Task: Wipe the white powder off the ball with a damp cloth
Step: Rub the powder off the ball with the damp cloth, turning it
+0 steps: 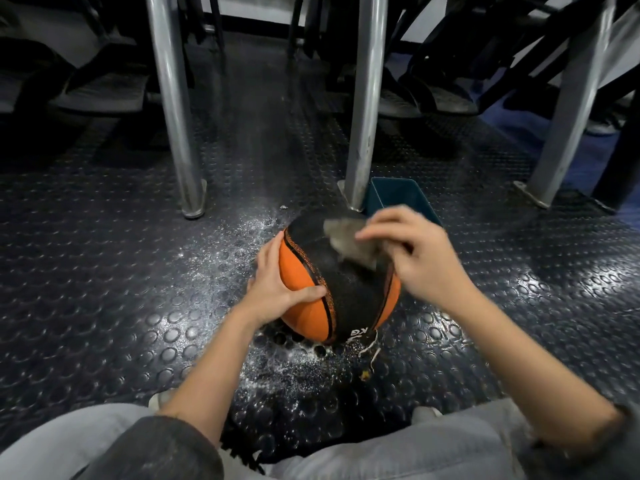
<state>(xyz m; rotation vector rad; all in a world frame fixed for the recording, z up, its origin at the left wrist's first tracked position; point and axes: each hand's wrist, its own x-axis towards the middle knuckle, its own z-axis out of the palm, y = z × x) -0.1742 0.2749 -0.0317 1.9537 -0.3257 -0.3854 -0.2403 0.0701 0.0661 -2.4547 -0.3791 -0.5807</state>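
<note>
An orange and black basketball (pixel 346 289) sits on the dark studded floor in front of my knees. My left hand (pixel 273 285) rests on its left orange side, fingers spread and thumb laid across the seam. My right hand (pixel 415 251) pinches a grey cloth (pixel 349 244) against the top of the black panel; the hand is blurred. White powder (pixel 277 372) lies scattered on the floor around and below the ball.
A dark teal tub (pixel 398 195) stands just behind the ball, beside a metal table leg (pixel 363 105). Another leg (pixel 176 109) rises at the left and a third (pixel 568 109) at the right. Chairs and feet fill the background.
</note>
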